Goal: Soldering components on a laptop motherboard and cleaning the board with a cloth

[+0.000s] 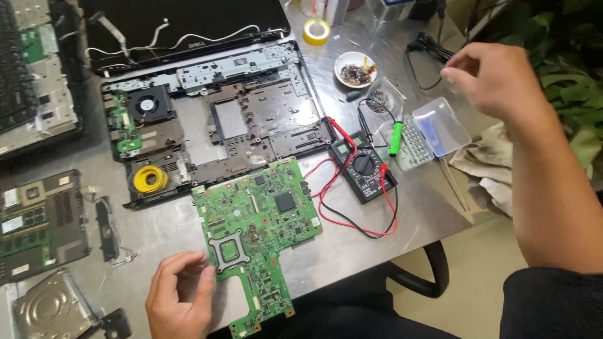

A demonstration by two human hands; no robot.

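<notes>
L hand [181, 295] loosely curled, fingertips on left edge of green motherboard [257, 235], long axis running away from body; R hand [487, 78] empty, half-open, well apart above clear screw box [427, 133].

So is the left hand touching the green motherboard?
Touching: the head view shows the left hand with its fingertips on the green motherboard's left edge, no gap visible.

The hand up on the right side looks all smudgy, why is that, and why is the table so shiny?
In the head view the right hand is blurred, as from motion, its fingertips smeared; the left hand and the green circuit board it touches look sharp. The metal table mirrors soft light in pale patches, brightest near the tape roll; shadows are faint.
</notes>
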